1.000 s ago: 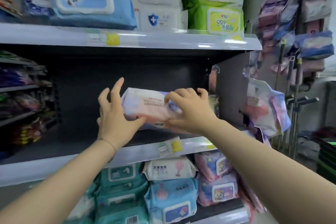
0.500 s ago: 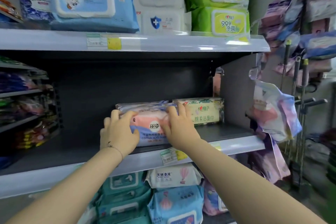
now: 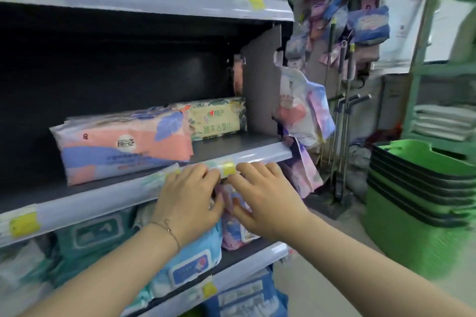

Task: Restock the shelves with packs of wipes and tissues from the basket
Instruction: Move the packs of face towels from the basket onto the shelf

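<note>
Left hand (image 3: 190, 198) and right hand (image 3: 262, 201) hover released, seemingly empty, near the shelved pink pack (image 3: 123, 144).

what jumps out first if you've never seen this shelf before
The pink and blue pack lying at the front of the mostly bare, dark middle shelf draws the eye first, with a cream and green pack behind it to the right. Just below, the left hand and right hand sit side by side at that shelf's front edge, holding nothing. A stack of green baskets stands on the floor at far right.
</note>
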{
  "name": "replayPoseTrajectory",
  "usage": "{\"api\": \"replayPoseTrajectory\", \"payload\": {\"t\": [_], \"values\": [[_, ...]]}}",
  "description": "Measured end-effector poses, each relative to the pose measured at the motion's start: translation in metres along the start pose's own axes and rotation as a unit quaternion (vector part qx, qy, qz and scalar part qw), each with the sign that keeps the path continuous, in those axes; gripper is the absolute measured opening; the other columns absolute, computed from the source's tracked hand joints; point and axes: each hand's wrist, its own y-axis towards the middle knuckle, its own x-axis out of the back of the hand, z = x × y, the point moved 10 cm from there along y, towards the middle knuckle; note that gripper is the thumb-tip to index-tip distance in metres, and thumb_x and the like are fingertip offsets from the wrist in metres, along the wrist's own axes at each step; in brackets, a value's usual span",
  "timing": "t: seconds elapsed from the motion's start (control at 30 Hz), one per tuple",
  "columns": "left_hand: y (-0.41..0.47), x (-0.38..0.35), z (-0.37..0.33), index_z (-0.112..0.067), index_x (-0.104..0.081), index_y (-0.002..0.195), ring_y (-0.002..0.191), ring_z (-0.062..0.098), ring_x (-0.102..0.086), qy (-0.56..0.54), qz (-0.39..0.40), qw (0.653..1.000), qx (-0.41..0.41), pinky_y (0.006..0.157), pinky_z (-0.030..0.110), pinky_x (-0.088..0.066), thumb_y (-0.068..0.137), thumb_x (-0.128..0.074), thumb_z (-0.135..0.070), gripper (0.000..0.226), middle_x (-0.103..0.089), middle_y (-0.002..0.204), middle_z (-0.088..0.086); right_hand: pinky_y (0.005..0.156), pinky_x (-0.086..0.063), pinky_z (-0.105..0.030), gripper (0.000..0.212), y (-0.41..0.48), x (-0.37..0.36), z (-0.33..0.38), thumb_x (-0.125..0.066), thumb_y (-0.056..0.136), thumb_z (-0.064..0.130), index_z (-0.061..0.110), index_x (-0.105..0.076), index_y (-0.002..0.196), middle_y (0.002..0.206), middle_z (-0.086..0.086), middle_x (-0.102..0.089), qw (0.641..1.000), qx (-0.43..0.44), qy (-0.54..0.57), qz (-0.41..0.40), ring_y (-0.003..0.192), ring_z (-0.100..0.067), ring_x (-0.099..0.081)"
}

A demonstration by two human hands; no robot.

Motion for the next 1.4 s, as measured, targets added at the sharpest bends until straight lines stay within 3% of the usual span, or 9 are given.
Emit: {"api": "replayPoseTrajectory", "payload": {"t": [0.2,0.37,0.5,0.6,0.7,0.83,0.9,1.13,1.4], "values": [[-0.006,-0.088,-0.112,-0.017,-0.059,0.081,0.074,0.03,-0.06,-0.109,0.096,0.987,-0.067,0.057,0.037,-0.05,0.071,-0.044,-0.04,0.029,-0.056,0.079,0.002,0.066,-0.037,-0.037,0.028,-0.116,-0.025,-0.076,-0.046,0.076,0.036,0.016,-0.058,0.092,0.087,-0.003,-0.055,0.989,-0.11,-0.024,0.098,0.079,-0.028,-0.054],[-0.037,-0.163,-0.212,-0.023,-0.054,0.114,0.11,0.022,-0.049,-0.175,0.221,0.954,-0.103,0.085,0.036,-0.041,0.083,-0.05,-0.041,0.035,-0.052,0.112,-0.002,0.071,-0.043,-0.038,0.037,-0.236,-0.049,-0.129,-0.043,0.077,0.042,0.018,-0.06,0.099,0.092,-0.001,-0.059,0.955,-0.238,-0.007,0.179,0.082,-0.028,-0.059],[-0.075,-0.219,-0.283,-0.025,-0.046,0.118,0.114,0.02,-0.044,-0.21,0.318,0.916,-0.129,0.085,0.035,-0.036,0.087,-0.05,-0.04,0.034,-0.047,0.118,-0.003,0.073,-0.046,-0.039,0.04,-0.337,-0.069,-0.149,-0.042,0.076,0.041,0.017,-0.062,0.102,0.093,-0.002,-0.061,0.912,-0.337,0.015,0.233,0.084,-0.029,-0.061],[-0.112,-0.258,-0.323,-0.023,-0.046,0.12,0.117,0.022,-0.045,-0.212,0.399,0.881,-0.14,0.091,0.039,-0.037,0.086,-0.05,-0.04,0.038,-0.048,0.122,0.0,0.077,-0.04,-0.037,0.042,-0.413,-0.092,-0.144,-0.041,0.081,0.041,0.018,-0.057,0.113,0.105,-0.002,-0.059,0.857,-0.408,0.046,0.313,0.095,-0.028,-0.057],[-0.15,-0.289,-0.345,-0.021,-0.048,0.116,0.115,0.024,-0.048,-0.208,0.455,0.854,-0.14,0.091,0.038,-0.039,0.087,-0.048,-0.034,0.032,-0.051,0.12,0.003,0.089,-0.038,-0.037,0.058,-0.485,-0.129,-0.118,-0.034,0.082,0.058,0.022,-0.045,0.127,0.122,-0.001,-0.052,0.774,-0.443,0.072,0.446,0.113,-0.025,-0.05],[-0.186,-0.309,-0.357,-0.025,-0.041,0.133,0.118,0.024,-0.051,-0.211,0.493,0.831,-0.146,0.093,0.036,-0.039,0.09,-0.045,-0.026,0.043,-0.051,0.129,0.001,0.109,-0.027,-0.047,0.099,-0.564,-0.172,-0.061,-0.061,0.074,0.067,0.026,-0.011,0.149,0.152,-0.006,-0.028,0.636,-0.469,0.141,0.596,0.135,-0.029,-0.033],[-0.187,-0.309,-0.358,-0.022,-0.042,0.133,0.118,0.024,-0.051,-0.214,0.484,0.835,-0.152,0.093,0.035,-0.039,0.091,-0.044,-0.025,0.042,-0.049,0.133,0.001,0.111,-0.025,-0.049,0.116,-0.583,-0.179,-0.047,-0.066,0.067,0.069,0.03,0.004,0.15,0.155,-0.01,-0.022,0.605,-0.49,0.149,0.609,0.138,-0.033,-0.028],[-0.193,-0.323,-0.352,-0.025,-0.045,0.128,0.114,0.024,-0.053,-0.224,0.514,0.82,-0.113,0.093,0.035,-0.041,0.089,-0.047,-0.028,0.039,-0.053,0.124,0.003,0.108,-0.033,-0.051,0.13,-0.588,-0.186,-0.045,-0.073,0.054,0.066,0.025,0.005,0.15,0.154,-0.011,-0.021,0.598,-0.515,0.155,0.594,0.134,-0.034,-0.036],[-0.192,-0.323,-0.345,-0.024,-0.042,0.126,0.112,0.022,-0.051,-0.257,0.508,0.819,-0.074,0.085,0.033,-0.041,0.09,-0.048,-0.029,0.037,-0.046,0.124,0.002,0.078,-0.048,-0.034,0.098,-0.543,-0.171,-0.076,-0.069,0.058,0.068,0.018,-0.035,0.135,0.112,-0.001,-0.057,0.669,-0.455,0.103,0.579,0.099,-0.024,-0.057]]}}
